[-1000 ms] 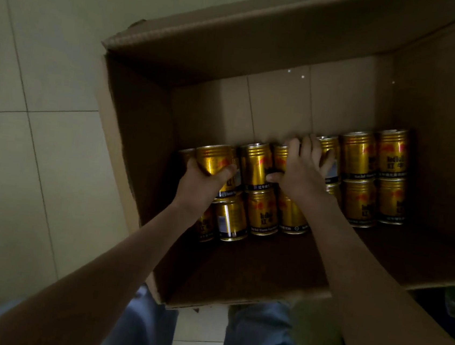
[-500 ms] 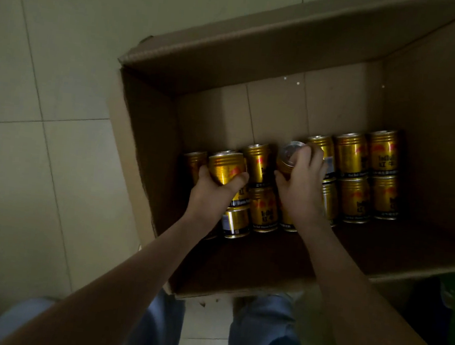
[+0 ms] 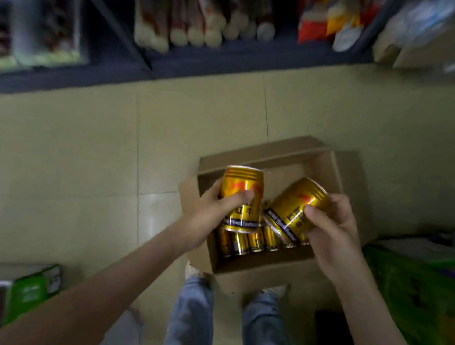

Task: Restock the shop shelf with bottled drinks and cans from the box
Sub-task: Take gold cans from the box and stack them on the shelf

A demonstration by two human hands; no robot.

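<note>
**A:** How far along is the restock?

**B:** Part way, I'd judge. The left hand [image 3: 211,212] grips one gold can [image 3: 242,193] upright, fingers curled round its body and thumb across the label. The right hand [image 3: 329,231] grasps a second can [image 3: 296,205], tilted so its top leans off to the right. Both are held above the open box [image 3: 264,263], their lower ends close together.

**A:** So neither one is on the shelf?

**B:** No. The shelf [image 3: 246,62] runs across the top of the view, well apart from both hands. It's blurred, but I can make out pale rolls [image 3: 196,28] and bright packets [image 3: 318,21]. I can't pick out any gold cans on it.

**A:** And what's left in the box?

**B:** A row of cans [image 3: 247,242] stands along the near wall, partly hidden behind the two in hand, so I can't count them exactly. There are several, at least.

**A:** Anything else nearby?

**B:** A green bag [image 3: 419,290] lies to the right of the box and a green carton [image 3: 31,289] sits at lower left, both on the tiled floor [image 3: 82,157]. The person's legs in jeans [image 3: 191,317] stand just behind the box.

**A:** What remains, then?

**B:** These two cans need placing on the shelf. After that, I'd expect a few more trips for the row below.
</note>
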